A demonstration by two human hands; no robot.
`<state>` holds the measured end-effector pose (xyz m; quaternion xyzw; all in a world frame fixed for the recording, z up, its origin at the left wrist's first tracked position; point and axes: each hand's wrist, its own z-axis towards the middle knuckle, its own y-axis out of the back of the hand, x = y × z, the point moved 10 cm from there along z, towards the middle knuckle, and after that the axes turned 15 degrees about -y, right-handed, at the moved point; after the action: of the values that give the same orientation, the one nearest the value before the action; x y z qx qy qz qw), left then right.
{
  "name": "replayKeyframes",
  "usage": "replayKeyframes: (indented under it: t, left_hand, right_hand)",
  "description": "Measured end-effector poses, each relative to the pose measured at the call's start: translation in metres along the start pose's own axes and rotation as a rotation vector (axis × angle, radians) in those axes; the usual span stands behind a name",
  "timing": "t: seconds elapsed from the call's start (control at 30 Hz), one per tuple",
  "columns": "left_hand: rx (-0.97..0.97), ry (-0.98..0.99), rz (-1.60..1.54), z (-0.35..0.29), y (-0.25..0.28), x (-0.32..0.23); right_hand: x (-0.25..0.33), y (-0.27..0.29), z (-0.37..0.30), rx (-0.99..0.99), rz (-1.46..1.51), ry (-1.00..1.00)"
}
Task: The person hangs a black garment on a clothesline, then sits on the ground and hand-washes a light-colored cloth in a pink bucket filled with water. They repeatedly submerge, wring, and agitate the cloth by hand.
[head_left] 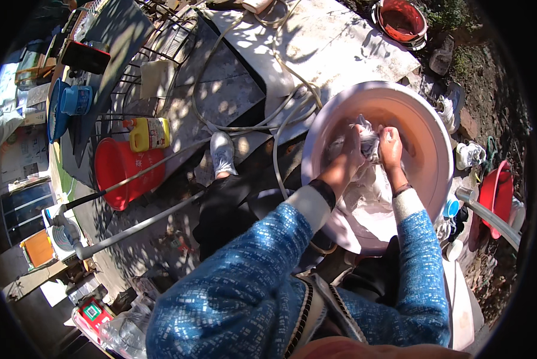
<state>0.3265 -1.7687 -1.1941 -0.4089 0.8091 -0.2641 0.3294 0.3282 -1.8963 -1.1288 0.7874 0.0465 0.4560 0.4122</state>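
Observation:
A wide, pale pink basin [440, 140] sits in front of me with brownish water in its far part. My left hand [351, 152] is closed around a bunched, wet white cloth [369, 139] in the middle of the basin. Right beside it, my right hand [391, 148] makes a fist on the same cloth, its fingers curled in. The two hands are close together, with part of the cloth between them. More of the white fabric hangs down below the hands toward the near side of the basin. Its exact kind is hard to make out.
To the left stand a red bucket [116, 179] and a yellow jug [140, 136]. A pale hose [277, 125] loops over the ground up to the basin. Shoes [470, 155] and a red basin [497, 200] lie at the right. Another red bucket [402, 21] is at the far right.

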Motion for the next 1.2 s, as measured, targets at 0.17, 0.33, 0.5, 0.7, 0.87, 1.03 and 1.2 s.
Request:
replayKeyframes:
  t: [0.17,0.33,0.5,0.7,0.87,1.03,1.2]
  left_hand:
    - [0.238,-0.217,-0.029,-0.031,-0.041,-0.028]
    - [0.112,0.021,-0.063,-0.068,-0.044,-0.026]
    - [0.362,0.072,0.098,-0.085,-0.063,-0.029]
    - [1.019,-0.119,0.778,-0.154,-0.085,-0.044]
    - [1.24,-0.372,0.838,-0.218,-0.101,-0.07]
    - [1.094,-0.102,1.065,-0.228,-0.081,-0.067]
    - [1.127,-0.111,1.292,-0.238,-0.085,-0.088]
  right_hand:
    - [-0.047,0.015,0.045,0.434,0.25,-0.321]
    - [0.036,0.071,-0.046,0.759,0.225,-0.116]
    - [0.09,0.103,-0.115,0.717,-0.307,0.101]
    - [0.167,0.181,-0.166,0.265,-0.286,0.483]
    - [0.202,0.192,-0.227,0.329,-0.165,0.589]
    - [0.184,0.187,-0.233,0.439,0.174,0.316]
    - [0.166,0.178,-0.222,0.702,0.413,0.009]
